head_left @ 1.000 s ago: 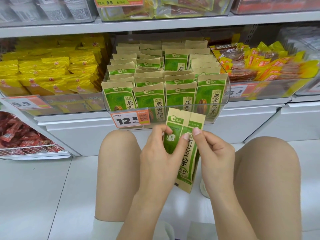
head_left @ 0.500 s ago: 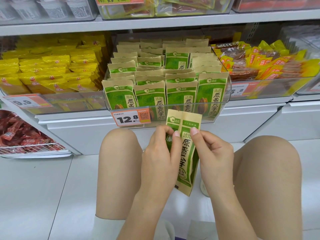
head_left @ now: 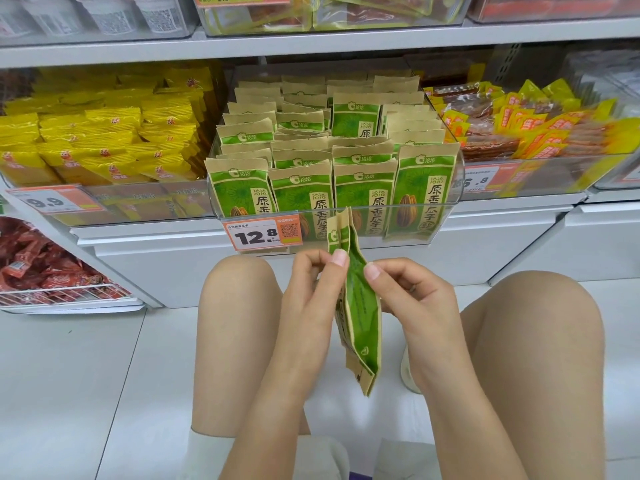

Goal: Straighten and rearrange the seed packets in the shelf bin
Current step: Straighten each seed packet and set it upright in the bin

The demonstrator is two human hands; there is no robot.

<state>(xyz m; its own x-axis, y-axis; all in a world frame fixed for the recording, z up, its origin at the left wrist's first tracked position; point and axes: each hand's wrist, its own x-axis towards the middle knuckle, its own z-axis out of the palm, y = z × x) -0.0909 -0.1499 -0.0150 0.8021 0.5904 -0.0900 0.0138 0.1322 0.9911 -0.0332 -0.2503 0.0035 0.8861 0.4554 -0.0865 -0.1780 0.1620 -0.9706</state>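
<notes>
Two green and tan seed packets point(head_left: 360, 317) hang upright between my knees, turned nearly edge-on to the camera. My left hand point(head_left: 311, 292) pinches their left side near the top, and my right hand point(head_left: 412, 296) pinches the right side at the same height. Just beyond them, the clear shelf bin point(head_left: 453, 188) holds several rows of matching seed packets point(head_left: 363, 188) standing upright, the back rows uneven and leaning.
A 12.8 price tag point(head_left: 261, 233) hangs on the bin's front. Yellow snack bags point(head_left: 104, 143) fill the bin to the left, red-and-yellow packs point(head_left: 530, 129) the bin to the right. A wire basket of red packs point(head_left: 52, 271) sits low left. My bare knees flank the held packets.
The held packets have turned from facing me to nearly edge-on, with their printed fronts swinging away. Both hands stayed at the same height and kept their pinch.
</notes>
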